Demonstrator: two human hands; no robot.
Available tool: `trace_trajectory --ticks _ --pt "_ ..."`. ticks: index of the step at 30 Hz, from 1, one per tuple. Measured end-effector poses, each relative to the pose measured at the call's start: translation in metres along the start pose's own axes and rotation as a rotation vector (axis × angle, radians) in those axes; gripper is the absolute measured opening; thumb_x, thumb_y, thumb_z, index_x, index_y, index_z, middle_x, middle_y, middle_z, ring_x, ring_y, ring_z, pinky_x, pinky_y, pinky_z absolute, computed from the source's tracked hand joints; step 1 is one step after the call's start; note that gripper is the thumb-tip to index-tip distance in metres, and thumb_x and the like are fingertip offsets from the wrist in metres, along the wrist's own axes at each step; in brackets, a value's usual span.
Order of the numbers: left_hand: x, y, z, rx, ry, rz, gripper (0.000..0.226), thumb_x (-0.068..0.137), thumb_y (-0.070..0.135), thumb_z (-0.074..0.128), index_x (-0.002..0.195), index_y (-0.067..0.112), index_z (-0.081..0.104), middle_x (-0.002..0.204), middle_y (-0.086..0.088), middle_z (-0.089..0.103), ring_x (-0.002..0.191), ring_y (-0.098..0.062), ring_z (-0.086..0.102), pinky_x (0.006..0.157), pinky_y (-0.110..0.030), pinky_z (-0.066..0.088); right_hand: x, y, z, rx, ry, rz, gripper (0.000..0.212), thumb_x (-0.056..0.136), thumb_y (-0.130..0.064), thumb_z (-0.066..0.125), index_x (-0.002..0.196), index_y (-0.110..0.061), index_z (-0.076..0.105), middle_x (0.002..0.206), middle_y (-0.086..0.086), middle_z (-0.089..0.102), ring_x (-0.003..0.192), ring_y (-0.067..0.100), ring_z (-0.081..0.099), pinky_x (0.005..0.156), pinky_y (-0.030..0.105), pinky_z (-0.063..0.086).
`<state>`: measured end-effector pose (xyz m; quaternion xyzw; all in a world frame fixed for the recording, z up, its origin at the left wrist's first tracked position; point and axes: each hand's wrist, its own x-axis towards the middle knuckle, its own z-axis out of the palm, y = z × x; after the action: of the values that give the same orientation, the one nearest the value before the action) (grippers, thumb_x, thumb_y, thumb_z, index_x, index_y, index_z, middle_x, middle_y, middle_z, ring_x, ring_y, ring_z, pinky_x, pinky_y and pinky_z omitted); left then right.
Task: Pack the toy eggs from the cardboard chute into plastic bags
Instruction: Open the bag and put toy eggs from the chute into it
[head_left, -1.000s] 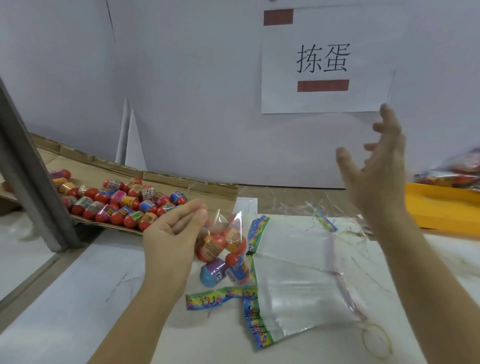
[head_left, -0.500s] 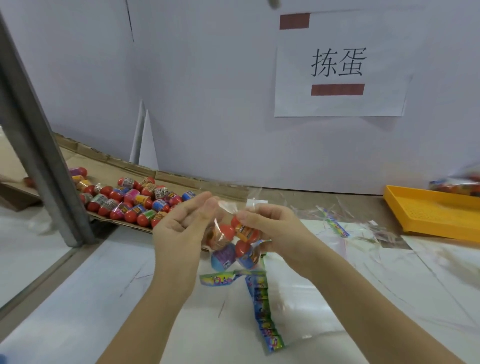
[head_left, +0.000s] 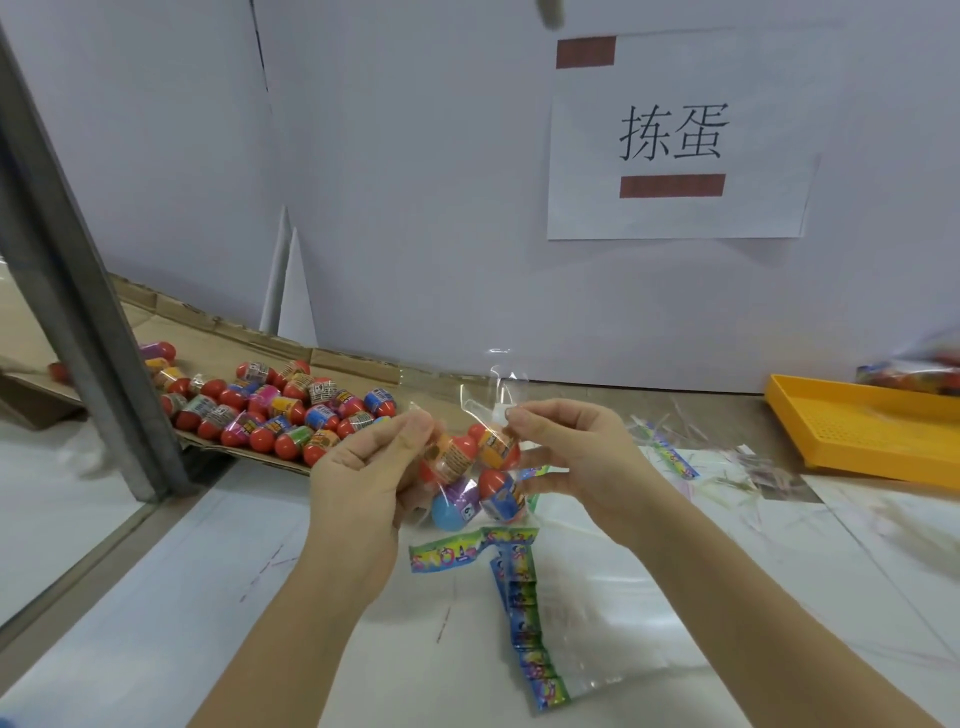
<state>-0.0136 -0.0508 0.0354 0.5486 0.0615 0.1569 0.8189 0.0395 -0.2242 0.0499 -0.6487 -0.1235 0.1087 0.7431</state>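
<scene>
Head view: your left hand and right hand hover above the worktop, fingers curled, each pinching a top corner of one clear bag. Four eggs sit inside it. Many more, too crowded to count, lie in the chute at left.

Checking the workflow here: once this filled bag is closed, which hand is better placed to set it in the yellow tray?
Probably the right hand: it pinches the top of the bag, and the yellow tray lies on its side of the table. The left hand sits nearer the cardboard chute.
</scene>
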Motion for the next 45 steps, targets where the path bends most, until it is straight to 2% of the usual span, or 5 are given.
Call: trace_trajectory --ticks 12,20,27,33,45 --pt "0.004 -0.003 -0.002 0.107 0.116 0.108 0.012 0.082 0.004 0.068 0.084 0.015 0.072 0.073 -0.004 0.075 0.063 -0.014 0.072 0.052 -0.021 0.056 0.004 -0.007 -0.015 -0.020 0.016 -0.029 0.005 0.079 -0.008 0.071 0.084 -0.008 0.071 0.072 0.010 0.072 0.060 0.021 0.070 0.054 0.027 0.056" --pt "0.006 -0.001 -0.004 0.054 -0.006 0.046 0.031 0.065 0.015 0.071 0.095 0.015 0.071 0.081 -0.007 0.077 0.064 -0.014 0.073 0.053 -0.019 0.055 0.003 -0.007 -0.022 0.009 -0.034 -0.049 0.019 0.063 -0.019 0.075 0.079 -0.009 0.074 0.071 0.011 0.071 0.057 0.019 0.068 0.052 0.024 0.054" --pt "0.004 0.000 -0.006 0.100 -0.050 0.118 0.022 0.077 0.000 0.067 0.077 0.019 0.077 0.079 -0.010 0.076 0.066 -0.018 0.073 0.054 -0.021 0.056 0.005 -0.009 -0.031 0.019 -0.113 -0.069 0.009 0.065 -0.013 0.075 0.074 -0.012 0.077 0.069 0.012 0.070 0.055 0.018 0.067 0.052 0.025 0.054" --pt "0.003 0.004 -0.006 0.210 -0.147 0.148 0.034 0.087 -0.003 0.060 0.098 0.026 0.073 0.078 -0.002 0.076 0.069 -0.012 0.072 0.061 -0.019 0.056 0.006 -0.006 -0.036 0.040 -0.191 -0.109 0.013 0.065 -0.013 0.075 0.078 -0.016 0.077 0.067 0.009 0.070 0.055 0.016 0.066 0.054 0.026 0.055" --pt "0.000 0.008 -0.008 0.259 -0.374 0.233 0.066 0.094 -0.016 0.034 0.069 0.027 0.078 0.076 0.004 0.073 0.074 -0.006 0.069 0.066 -0.017 0.054 0.005 -0.017 -0.048 0.040 -0.367 -0.176 0.016 0.061 -0.021 0.081 0.075 -0.017 0.075 0.071 0.006 0.070 0.065 0.019 0.069 0.058 0.029 0.057"
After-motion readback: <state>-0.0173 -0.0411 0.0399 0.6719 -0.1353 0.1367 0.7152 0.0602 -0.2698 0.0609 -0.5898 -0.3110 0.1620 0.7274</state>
